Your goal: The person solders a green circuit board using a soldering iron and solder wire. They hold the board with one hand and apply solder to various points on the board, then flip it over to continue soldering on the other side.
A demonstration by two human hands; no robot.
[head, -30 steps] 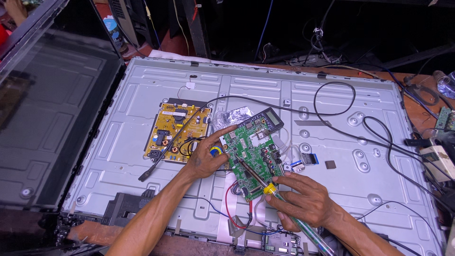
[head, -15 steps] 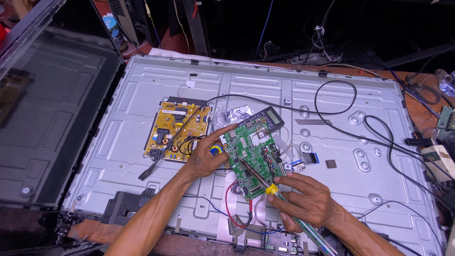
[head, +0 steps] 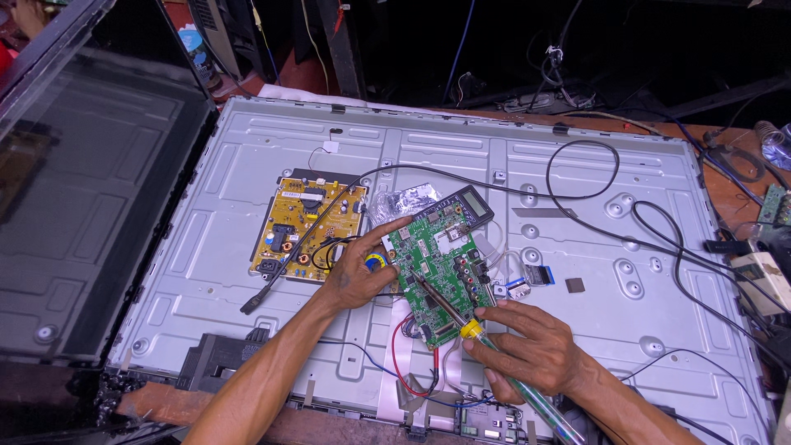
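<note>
Little change from second ago: left hand (head: 356,276) still pins green circuit board (head: 437,268) by left edge, mid-panel on grey metal TV back (head: 577,346). Right hand (head: 527,350) stays clamped round soldering iron (head: 461,317), tip on board. Yellow power board (head: 309,227) left, untouched. Work on board ongoing.

Both forearms are bare from the bottom edge of the view up to the wrists, with no sleeve, watch, bracelet or glove on either. The left hand (head: 356,276) and the right hand (head: 527,350) are bare as well, with no rings on the fingers that show. The fingernails are short and unpainted.
</note>
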